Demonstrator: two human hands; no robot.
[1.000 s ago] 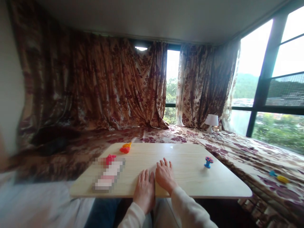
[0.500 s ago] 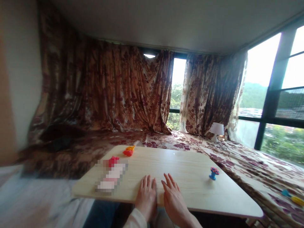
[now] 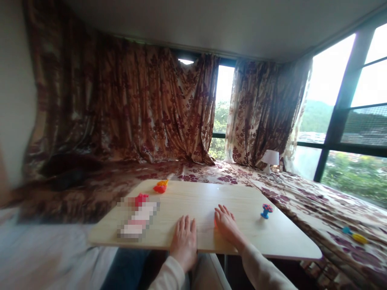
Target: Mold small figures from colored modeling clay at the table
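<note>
As we look down through the head camera, we find an orange-red object (image 3: 215,223) mostly hidden by the right hand (image 3: 225,222). Only a narrow strip of it shows, along the left side of that hand, below the fingertips and beside the index-finger edge; the object lies at the wooden-topped table (image 3: 193,197), with a faint orange tint on the surface just below it. We see the right fingers stretched forward, slightly spread and a little bent, but we cannot tell whether they grip the object or merely cover it. The left hand (image 3: 183,240) lies palm down at the near edge of the table, fingers straight and close together, well apart from the object.

To the right of both hands we see a mushroom-shaped toy (image 3: 266,211), upright, with a blue stem and a red-and-blue cap. At the far left of the table sits an orange-and-red toy (image 3: 160,186), and nearer us a pinkish-red toy (image 3: 141,199) just beside a white-and-pink item (image 3: 139,222). That item is pixelated, so we cannot read any label on it. Beyond the table's right side, a blue-and-yellow toy (image 3: 355,235) lies on floral fabric (image 3: 296,193), and a white table lamp (image 3: 270,158) stands near the curtains (image 3: 154,104).
</note>
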